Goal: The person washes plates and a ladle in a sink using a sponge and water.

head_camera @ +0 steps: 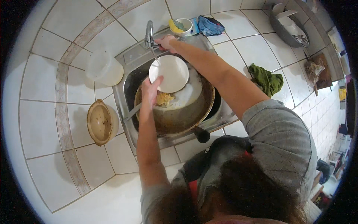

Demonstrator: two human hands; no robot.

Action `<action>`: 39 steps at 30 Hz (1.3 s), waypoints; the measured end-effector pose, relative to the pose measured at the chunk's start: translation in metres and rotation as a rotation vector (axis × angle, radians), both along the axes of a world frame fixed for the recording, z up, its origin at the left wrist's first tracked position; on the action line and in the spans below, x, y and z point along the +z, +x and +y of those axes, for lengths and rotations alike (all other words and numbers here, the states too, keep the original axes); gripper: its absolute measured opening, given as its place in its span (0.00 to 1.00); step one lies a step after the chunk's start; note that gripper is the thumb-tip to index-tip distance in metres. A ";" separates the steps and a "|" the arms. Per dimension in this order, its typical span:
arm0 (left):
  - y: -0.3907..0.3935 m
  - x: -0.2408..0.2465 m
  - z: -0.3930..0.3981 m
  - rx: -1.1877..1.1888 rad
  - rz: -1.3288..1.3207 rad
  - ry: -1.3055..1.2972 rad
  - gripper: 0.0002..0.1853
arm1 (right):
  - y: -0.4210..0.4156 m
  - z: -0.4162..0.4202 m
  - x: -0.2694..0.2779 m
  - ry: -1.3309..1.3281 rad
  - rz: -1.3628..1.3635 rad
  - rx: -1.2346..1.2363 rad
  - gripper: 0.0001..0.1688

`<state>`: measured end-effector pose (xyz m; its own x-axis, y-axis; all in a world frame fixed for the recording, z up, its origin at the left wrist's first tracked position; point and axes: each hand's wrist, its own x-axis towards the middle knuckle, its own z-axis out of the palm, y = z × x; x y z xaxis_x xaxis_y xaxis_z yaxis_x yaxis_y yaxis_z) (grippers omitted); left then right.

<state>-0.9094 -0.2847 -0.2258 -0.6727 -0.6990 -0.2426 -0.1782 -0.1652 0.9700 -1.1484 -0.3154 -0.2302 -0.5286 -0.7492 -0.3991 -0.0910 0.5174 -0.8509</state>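
My left hand (pixel 151 91) grips the lower left rim of a white bowl (pixel 172 73), thumb on its inner side, under a thin stream of water. My right hand (pixel 167 44) is at the handle of the chrome faucet (pixel 149 33); the fingertips are partly hidden, so its grip is unclear. Below the bowl, a large worn pan (pixel 179 120) with a black handle (pixel 202 135) rests over the steel sink (pixel 123 103). Whitish, foamy water and a yellowish clump (pixel 164 99) are in the pan. A flat metal handle (pixel 131 112) sticks out at the pan's left.
Left of the sink stand a translucent plastic container (pixel 105 68) and a soiled beige dish (pixel 102 123). Behind it are a small white bowl (pixel 186 25) with a yellow sponge and a blue cloth (pixel 210 25). At right lie a green cloth (pixel 267 79) and a dish-filled grey basin (pixel 288 39).
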 end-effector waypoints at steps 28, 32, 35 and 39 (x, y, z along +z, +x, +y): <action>-0.053 0.134 0.165 -0.504 -0.372 -1.545 0.25 | -0.169 0.447 0.120 -0.539 1.242 0.467 0.36; -0.023 0.114 0.168 -0.483 -0.584 -1.404 0.21 | -0.281 0.576 0.163 -0.187 1.435 0.203 0.30; -0.039 0.122 0.184 -0.507 -0.759 -1.424 0.20 | -0.359 0.645 0.155 -0.005 1.332 -0.154 0.21; -0.082 0.117 0.214 -0.463 -0.600 -1.394 0.20 | -0.420 0.638 0.152 0.418 1.370 -0.251 0.19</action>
<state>-0.9918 -0.0709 -0.1089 -0.9281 -0.3615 0.0891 -0.3549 0.9313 0.0816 -1.5688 0.3221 -0.0786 -0.7638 -0.5394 0.3545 -0.5637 0.8250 0.0406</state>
